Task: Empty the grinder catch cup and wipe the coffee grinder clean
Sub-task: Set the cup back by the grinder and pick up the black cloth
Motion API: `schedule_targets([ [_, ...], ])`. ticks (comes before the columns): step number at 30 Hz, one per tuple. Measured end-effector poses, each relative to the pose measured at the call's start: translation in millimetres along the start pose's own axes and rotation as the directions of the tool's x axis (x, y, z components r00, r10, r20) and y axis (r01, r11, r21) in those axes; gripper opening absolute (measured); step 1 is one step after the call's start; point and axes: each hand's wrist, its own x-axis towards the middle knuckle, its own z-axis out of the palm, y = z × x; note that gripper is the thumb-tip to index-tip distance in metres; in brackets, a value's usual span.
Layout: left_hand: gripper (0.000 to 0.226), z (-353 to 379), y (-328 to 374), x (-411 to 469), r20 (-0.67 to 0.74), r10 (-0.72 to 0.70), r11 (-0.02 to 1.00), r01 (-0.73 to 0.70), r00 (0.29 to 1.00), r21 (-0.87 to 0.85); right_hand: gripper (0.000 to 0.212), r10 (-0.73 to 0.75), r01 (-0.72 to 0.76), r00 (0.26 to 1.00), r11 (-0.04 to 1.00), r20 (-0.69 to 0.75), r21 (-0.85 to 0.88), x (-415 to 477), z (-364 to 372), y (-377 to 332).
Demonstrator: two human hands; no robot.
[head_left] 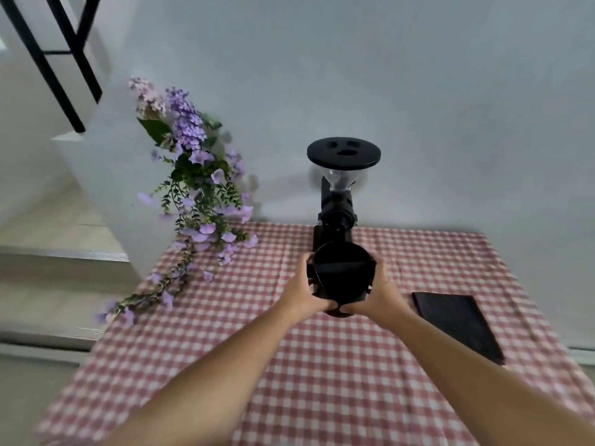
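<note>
The catch cup [343, 275] looks like matt black plastic, smooth inside and out. The coffee grinder [338, 204] behind it has a dull black body, a clear, glossy funnel-shaped hopper [338, 179] and a flat matt black lid [344, 154]. A woven cloth in red and white check [322, 365] covers the tabletop. At the right lies a dark, matt folded cloth [458, 323], soft-looking.

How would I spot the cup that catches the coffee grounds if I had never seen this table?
Start at the table with the red-and-white checked cloth and find the tall black coffee grinder by the wall. In front of its base, the left hand and right hand hold the round black catch cup. Unlike the flat black mat to its right, it is deep and open-topped.
</note>
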Motion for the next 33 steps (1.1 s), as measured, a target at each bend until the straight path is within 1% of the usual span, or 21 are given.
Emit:
schedule_targets([
  [3,0.108,-13,-26,8,0.027,-0.046,0.999,0.046,0.999,0.02,0.115,0.036,-0.035,0.999,0.999,0.04,-0.023,13,26,6],
  [6,0.107,-15,-41,18,0.034,-0.085,0.996,0.084,0.996,0.028,0.115,0.109,-0.105,0.992,0.993,0.066,-0.062,28,40,16],
  [9,0.107,-15,-44,29,0.025,-0.084,0.99,0.081,0.996,0.116,0.114,0.151,-0.147,0.986,0.987,0.066,-0.062,38,47,25],
  [13,0.1,-8,-48,37,-0.008,-0.084,0.975,0.084,0.996,0.207,0.113,0.148,-0.146,0.987,0.989,0.067,-0.029,47,54,40],
  [16,0.091,-1,-52,37,-0.036,-0.092,0.962,0.099,0.995,0.255,0.112,0.203,-0.198,0.976,0.978,0.085,-0.057,50,57,50],
  [20,0.09,-3,-55,37,-0.041,-0.086,0.941,0.095,0.995,0.324,0.112,0.188,-0.184,0.971,0.982,0.145,-0.04,52,52,54],
  [22,0.09,-9,-51,37,-0.058,-0.094,0.937,0.108,0.994,0.333,0.114,0.173,-0.159,0.965,0.984,0.196,-0.081,54,44,55],
  [23,0.087,-13,-48,38,-0.087,-0.076,0.93,0.102,0.993,0.354,0.114,0.176,-0.155,0.961,0.982,0.214,-0.109,56,40,55],
  [24,0.082,-15,-40,39,-0.129,-0.018,0.916,0.068,0.991,0.396,0.112,0.182,-0.161,0.96,0.981,0.212,-0.112,57,31,57],
  [26,0.072,-5,-13,45,-0.178,0.198,0.854,-0.08,0.964,0.514,0.105,0.187,-0.179,0.971,0.982,0.148,-0.066,57,2,66],
  [27,0.067,4,-1,50,-0.18,0.297,0.816,-0.151,0.938,0.559,0.1,0.188,-0.182,0.977,0.981,0.106,-0.059,57,-11,71],
  [29,0.058,34,24,59,-0.11,0.403,0.76,-0.266,0.908,0.593,0.092,0.207,-0.206,0.978,0.976,0.008,-0.069,53,-43,86],
  [31,0.051,75,41,67,0.026,0.415,0.735,-0.353,0.909,0.579,0.084,0.245,-0.25,0.967,0.966,-0.075,-0.069,45,-71,107],
  [33,0.05,118,48,76,0.17,0.331,0.707,-0.364,0.928,0.607,0.075,0.291,-0.304,0.947,0.949,-0.135,-0.087,35,-94,128],
])
